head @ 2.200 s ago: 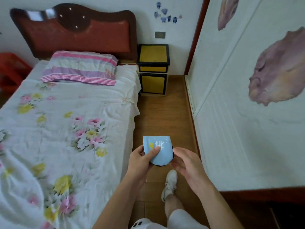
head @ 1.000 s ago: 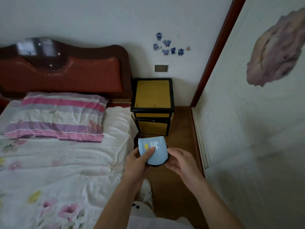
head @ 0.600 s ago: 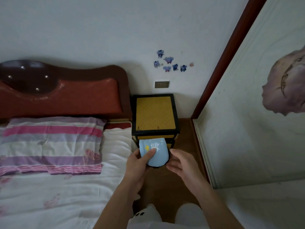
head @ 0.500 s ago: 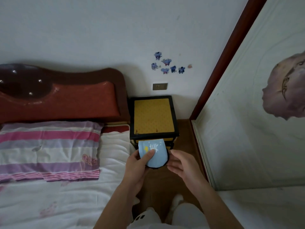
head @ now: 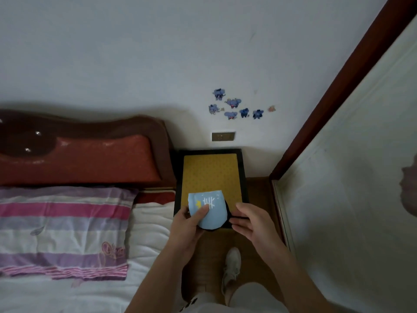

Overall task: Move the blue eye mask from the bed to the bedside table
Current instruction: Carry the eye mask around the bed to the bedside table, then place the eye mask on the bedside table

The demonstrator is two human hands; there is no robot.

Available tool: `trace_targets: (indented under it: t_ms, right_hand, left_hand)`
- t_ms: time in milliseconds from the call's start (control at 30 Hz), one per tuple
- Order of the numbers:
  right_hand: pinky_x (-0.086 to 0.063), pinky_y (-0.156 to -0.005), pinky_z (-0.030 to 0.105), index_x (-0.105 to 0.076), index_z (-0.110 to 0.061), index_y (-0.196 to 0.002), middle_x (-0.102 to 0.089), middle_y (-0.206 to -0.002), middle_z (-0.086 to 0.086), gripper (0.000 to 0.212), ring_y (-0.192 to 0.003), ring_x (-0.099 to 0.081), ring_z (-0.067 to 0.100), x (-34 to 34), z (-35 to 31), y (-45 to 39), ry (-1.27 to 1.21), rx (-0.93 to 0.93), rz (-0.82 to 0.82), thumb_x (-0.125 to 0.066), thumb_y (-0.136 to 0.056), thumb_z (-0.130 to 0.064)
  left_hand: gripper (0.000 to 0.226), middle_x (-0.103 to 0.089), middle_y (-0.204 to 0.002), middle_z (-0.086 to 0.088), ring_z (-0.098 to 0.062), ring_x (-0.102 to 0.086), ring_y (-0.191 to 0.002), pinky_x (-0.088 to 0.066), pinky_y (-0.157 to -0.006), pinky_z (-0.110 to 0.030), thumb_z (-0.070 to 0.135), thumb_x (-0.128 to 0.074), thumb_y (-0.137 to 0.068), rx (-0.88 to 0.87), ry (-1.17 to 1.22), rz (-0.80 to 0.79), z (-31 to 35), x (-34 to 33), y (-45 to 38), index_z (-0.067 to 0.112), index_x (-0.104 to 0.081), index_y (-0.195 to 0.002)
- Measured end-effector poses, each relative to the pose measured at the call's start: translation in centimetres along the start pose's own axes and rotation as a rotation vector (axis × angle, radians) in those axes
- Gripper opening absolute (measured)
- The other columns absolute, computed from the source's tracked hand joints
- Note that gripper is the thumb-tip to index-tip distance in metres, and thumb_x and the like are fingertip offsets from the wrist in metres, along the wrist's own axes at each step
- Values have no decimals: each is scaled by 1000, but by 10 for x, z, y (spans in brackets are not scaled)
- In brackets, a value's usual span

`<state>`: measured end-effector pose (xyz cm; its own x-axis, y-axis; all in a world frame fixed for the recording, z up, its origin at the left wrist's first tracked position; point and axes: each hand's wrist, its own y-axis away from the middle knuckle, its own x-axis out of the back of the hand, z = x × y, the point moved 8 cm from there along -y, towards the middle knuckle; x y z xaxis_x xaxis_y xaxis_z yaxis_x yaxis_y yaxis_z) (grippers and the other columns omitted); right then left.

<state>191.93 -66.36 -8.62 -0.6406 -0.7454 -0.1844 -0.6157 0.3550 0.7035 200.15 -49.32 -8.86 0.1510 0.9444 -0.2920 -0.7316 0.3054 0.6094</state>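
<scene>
Pillow (head: pixel 61 231): striped pink and purple, at the head of the bed (head: pixel 149 240), below the red headboard (head: pixel 85 159).

Left hand (head: pixel 187 224): thumb pressed on the face of the blue eye mask (head: pixel 208 211), fingers curled behind it; a firm pinch.

Blue eye mask: folded, held in the air over the near edge of the table (head: pixel 212 175), not yet resting on it.

Right hand (head: pixel 250 222): fingers loosely spread, tips at the mask's dark strap on its right side; whether they actually grip the strap cannot be told.

Table: yellow top, black rim, between the bed and the wall.

Risk: released here, the mask would likely land half over the near edge and slide to the floor (head: pixel 209 256); the strap could also snag on the fingers and drag it back.
</scene>
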Motion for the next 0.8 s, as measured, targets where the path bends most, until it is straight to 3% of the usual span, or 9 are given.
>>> trace_targets:
  t_ms: [200, 300, 400, 467, 567, 667, 800]
  right_hand:
    - [-56, -98, 47, -65, -8, -113, -67, -112, 17, 17, -105, -68, 32, 5, -50, -67, 62, -47, -33, -65, -96, -13]
    - [-58, -94, 44, -67, -21, -101, -68, -111, 13, 7, -101, -69, 29, 4, -64, -96, 153, 4, -82, -64, -96, -17]
    - [-58, -96, 42, -66, -33, -101, -69, -113, 4, 11, -104, -69, 20, 5, -75, -122, 321, 88, -102, -63, -97, -23]
    - [-57, -95, 36, -65, -38, -105, -69, -114, -5, 13, -107, -66, 11, 3, -82, -138, 491, 199, -108, -64, -97, -28]
    - [-52, -87, 24, -64, -29, -119, -67, -114, -12, 26, -108, -63, 7, 1, -86, -160, 731, 327, -82, -68, -94, -27]
    - [-53, -94, 28, -60, -19, -129, -63, -119, -7, 36, -110, -59, 5, -3, -80, -181, 928, 417, -89, -67, -94, -24]
    - [-51, -93, 24, -53, -24, -134, -54, -123, -9, 40, -111, -54, 4, -8, -51, -218, 1201, 493, -140, -61, -95, -27]
  left_hand:
    - [49, -73, -113, -19, -32, -72, -101, -63, -71, -36, 19, -80, -72, -9, 67, 82, 20, -27, -65, 3, -64, -116]
    - [47, -72, -115, -20, -35, -70, -105, -61, -80, -43, 17, -78, -73, 19, 91, 106, 18, -31, -92, 4, -64, -116]
    - [34, -69, -119, -23, -41, -66, -109, -58, -83, -46, 8, -72, -82, 81, 138, 155, 9, -23, -114, 3, -65, -115]
    - [29, -68, -120, -24, -41, -65, -109, -59, -78, -45, 5, -68, -86, 107, 146, 182, 6, -17, -130, 3, -65, -115]
    - [27, -65, -120, -24, -40, -64, -108, -59, -71, -41, 4, -65, -88, 136, 104, 209, -2, -8, -157, 2, -62, -115]
    - [29, -63, -121, -24, -40, -63, -109, -58, -77, -46, 3, -65, -90, 154, 43, 243, -16, 1, -187, 1, -59, -118]
    - [31, -65, -114, -16, -31, -66, -99, -61, -64, -35, 4, -67, -91, 190, -67, 285, -46, 16, -236, 4, -56, -119]
